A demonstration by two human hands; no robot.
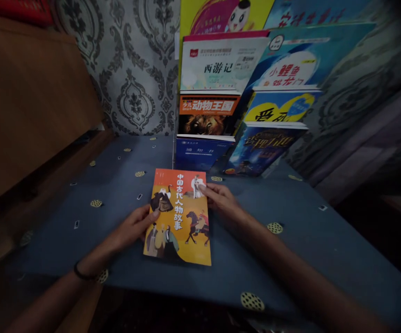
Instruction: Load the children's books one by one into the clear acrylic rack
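Observation:
Between my two hands is an orange and yellow book (186, 240) with white Chinese lettering and drawn figures on its cover, held face up over the blue tabletop. My left hand (138, 224) grips its left edge, thumb on the cover and fingers underneath. At the upper right edge, my right hand (221, 198) pinches the book with the thumb on top. Just beyond it, a blue book (202, 152) and a dark blue book with gold lettering (265, 150) stand in the lowest row of a tiered display.
Behind those stand more books, among them a lion-cover book (205, 118), a white book (221, 60) and a yellow and blue book (282, 106). The patterned blue tablecloth (113, 240) covers the table. A brown wooden panel (30, 106) rises at left, against patterned wallpaper (134, 60).

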